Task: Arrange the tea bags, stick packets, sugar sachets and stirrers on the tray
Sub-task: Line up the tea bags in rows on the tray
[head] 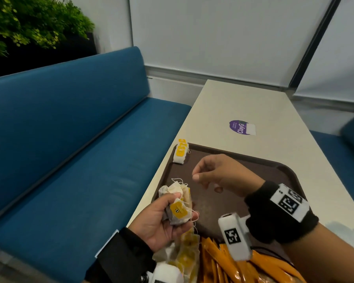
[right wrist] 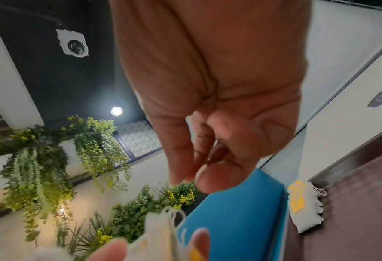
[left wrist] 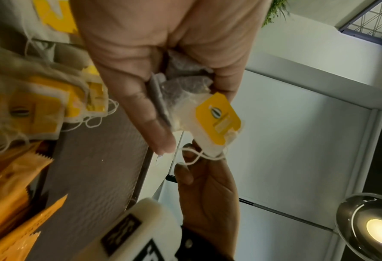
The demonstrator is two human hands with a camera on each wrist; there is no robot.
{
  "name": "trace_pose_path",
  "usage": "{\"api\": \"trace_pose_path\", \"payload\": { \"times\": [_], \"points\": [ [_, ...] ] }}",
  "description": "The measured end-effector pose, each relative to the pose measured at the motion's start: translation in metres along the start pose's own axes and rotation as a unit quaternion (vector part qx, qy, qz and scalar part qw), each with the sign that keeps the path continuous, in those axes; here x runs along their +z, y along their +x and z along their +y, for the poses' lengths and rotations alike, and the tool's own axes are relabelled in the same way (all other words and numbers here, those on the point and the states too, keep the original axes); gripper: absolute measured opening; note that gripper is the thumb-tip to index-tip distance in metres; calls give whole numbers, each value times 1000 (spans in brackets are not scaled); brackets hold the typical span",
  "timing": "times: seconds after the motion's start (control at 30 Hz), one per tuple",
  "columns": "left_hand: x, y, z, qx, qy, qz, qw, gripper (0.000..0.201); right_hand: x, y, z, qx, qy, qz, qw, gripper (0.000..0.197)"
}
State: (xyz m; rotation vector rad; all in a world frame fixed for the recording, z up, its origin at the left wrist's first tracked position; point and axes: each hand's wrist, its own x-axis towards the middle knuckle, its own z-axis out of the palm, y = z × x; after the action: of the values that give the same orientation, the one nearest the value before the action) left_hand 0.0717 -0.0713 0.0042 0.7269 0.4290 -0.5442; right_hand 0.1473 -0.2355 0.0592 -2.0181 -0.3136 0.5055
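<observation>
Head view alone shows the whole brown tray (head: 274, 170) on the pale bench (head: 253, 103): a neat stack of tea bags (head: 180, 153) at the tray's far left corner, orange stick packets (head: 215, 262) and loose tea bags (head: 184, 256) heaped at its near edge. Left wrist view shows the left hand (left wrist: 163, 58) with its grip curled round a bunch of tea bags (left wrist: 192, 104). Right hand (head: 223, 174) hovers over the tray, fingers loosely bent, thumb near fingertips, holding nothing visible.
</observation>
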Motion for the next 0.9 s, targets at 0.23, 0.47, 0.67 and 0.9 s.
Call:
{"api": "trace_pose_path", "payload": {
  "times": [0.23, 0.47, 0.67, 0.9],
  "points": [
    [13, -10, -16, -12, 15, -60, 998, 27, 3, -39, 12, -53, 34, -52, 997, 27],
    [15, -19, -21, -20, 23, -112, 993, 32, 2, -53, 17, -170, 79, -37, 982, 19],
    [14, -19, -23, -15, 53, -115, 992, 32, -1, -54, 13, -155, 60, -79, 983, 22],
    [12, -6, -26, -34, 84, -100, 991, 30, -1, -53, 12, -110, 53, -80, 989, 18]
  ]
}}
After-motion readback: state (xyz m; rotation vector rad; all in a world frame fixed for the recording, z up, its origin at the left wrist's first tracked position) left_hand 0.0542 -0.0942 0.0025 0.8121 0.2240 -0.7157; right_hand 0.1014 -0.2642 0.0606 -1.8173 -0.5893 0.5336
